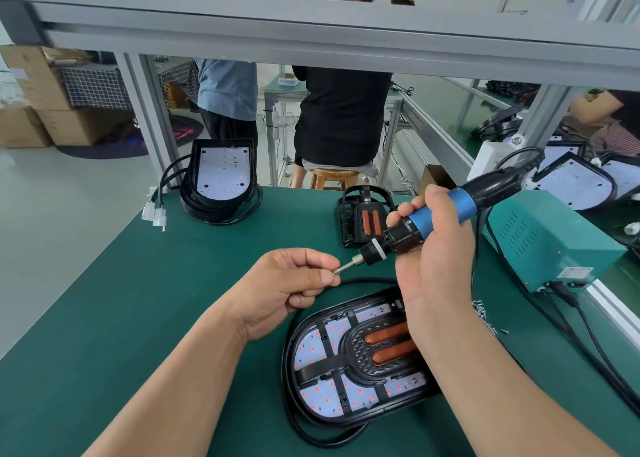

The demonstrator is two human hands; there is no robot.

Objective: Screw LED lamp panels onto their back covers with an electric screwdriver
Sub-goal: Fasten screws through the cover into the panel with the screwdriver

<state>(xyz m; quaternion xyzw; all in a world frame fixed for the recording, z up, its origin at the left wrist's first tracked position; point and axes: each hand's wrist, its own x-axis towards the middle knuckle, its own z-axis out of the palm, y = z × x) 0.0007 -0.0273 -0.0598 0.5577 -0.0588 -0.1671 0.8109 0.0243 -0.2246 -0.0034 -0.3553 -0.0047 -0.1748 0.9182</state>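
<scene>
Closest to the person, at about 6 o'clock in the view, the lamp panel [322, 392] lay flat in its black back cover [349, 421] on the green table [173, 300]. It was white with small red dots, and a black frame with two orange tubes sat on top. Lying flat like that, its screw holes likely faced up for the tool.

Just above it, the left hand [287, 287] pinched something tiny, likely a screw [335, 272], between thumb and first finger at the tip of the bit [348, 266]. The right hand [433, 259] had its fingers curled round the electric screwdriver [446, 210], which tipped down toward 8 o'clock so the bit could meet the screw.

Loose screws [483, 313] lay at 3 o'clock, easy to reach. A green power box [547, 238] stood at 2 o'clock, and another lamp [221, 176] at 11 o'clock.
</scene>
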